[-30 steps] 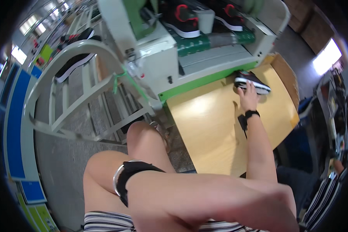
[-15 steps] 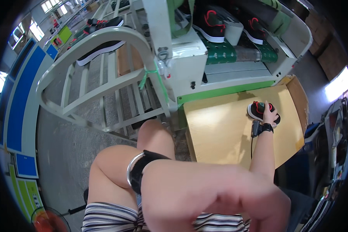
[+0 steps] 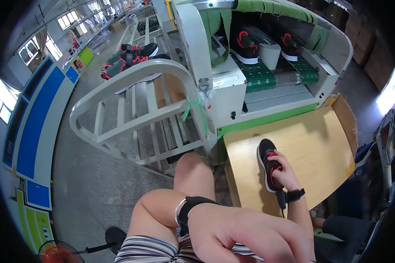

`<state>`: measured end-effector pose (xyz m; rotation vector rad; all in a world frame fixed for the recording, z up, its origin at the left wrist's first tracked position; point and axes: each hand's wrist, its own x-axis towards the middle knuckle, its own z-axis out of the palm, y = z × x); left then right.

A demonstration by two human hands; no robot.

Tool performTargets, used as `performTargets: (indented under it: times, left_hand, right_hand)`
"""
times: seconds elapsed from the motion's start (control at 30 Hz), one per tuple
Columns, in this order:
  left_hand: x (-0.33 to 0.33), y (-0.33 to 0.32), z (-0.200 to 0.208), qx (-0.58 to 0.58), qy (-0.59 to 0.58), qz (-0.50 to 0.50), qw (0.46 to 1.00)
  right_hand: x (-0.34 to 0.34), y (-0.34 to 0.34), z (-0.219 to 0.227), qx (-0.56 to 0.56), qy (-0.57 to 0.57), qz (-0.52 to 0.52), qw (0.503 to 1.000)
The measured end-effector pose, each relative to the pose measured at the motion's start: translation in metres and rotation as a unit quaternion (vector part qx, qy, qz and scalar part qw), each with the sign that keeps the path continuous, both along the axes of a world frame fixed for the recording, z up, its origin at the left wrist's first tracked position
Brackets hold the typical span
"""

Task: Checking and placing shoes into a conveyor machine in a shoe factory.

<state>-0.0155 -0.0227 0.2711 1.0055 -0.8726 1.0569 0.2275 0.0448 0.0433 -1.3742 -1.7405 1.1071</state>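
My right hand (image 3: 286, 174) grips a black sneaker (image 3: 266, 151) with red laces and a white sole. Its toe points away from me, over a light wooden board (image 3: 318, 151); whether the sole touches the board I cannot tell. Close to the camera, my left hand (image 3: 243, 234) hangs above my lap, wearing a black band and a silver bracelet. Its fingers bend down toward the lower edge, and their tips are hidden.
Beyond the board stands a white machine (image 3: 230, 85) with a green belt (image 3: 261, 78) carrying black sneakers (image 3: 245, 47). A white metal rack (image 3: 81, 109) at left holds several shoes (image 3: 134, 59). Cardboard (image 3: 344, 116) edges the board's right side. A fan (image 3: 60, 252) stands lower left.
My right hand has brought the sneaker nearer and to the left across the board, its toe turned away from me. My left hand has dropped lower. The view has shifted.
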Motion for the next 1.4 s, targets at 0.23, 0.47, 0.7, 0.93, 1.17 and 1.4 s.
performTargets:
  times: [0.23,0.47,0.7,0.93,1.17,1.4]
  left_hand:
    - [0.013,-0.010,-0.006,-0.046,-0.048,0.057,0.996]
    - [0.000,-0.003,-0.001,-0.013,-0.022,0.041,0.999]
    - [0.002,-0.010,-0.002,-0.012,-0.001,0.020,1.000]
    - [-0.028,0.042,-0.032,0.044,0.292,0.140,0.945]
    - [0.014,0.064,-0.252,0.107,0.744,0.528,0.395]
    - [0.016,0.052,-0.302,0.144,0.800,0.475,0.337]
  right_hand:
    - [-0.036,-0.046,0.002,0.111,-0.113,-0.145,0.977]
    - [-0.038,-0.044,0.002,0.127,-0.105,-0.146,0.975]
    - [-0.043,-0.048,0.005,0.120,-0.114,-0.162,0.973]
    - [-0.035,-0.048,0.000,0.153,-0.091,-0.174,0.969]
    - [-0.037,-0.045,0.003,0.155,-0.132,-0.185,0.961]
    - [-0.034,-0.050,0.001,0.151,-0.131,-0.190,0.961]
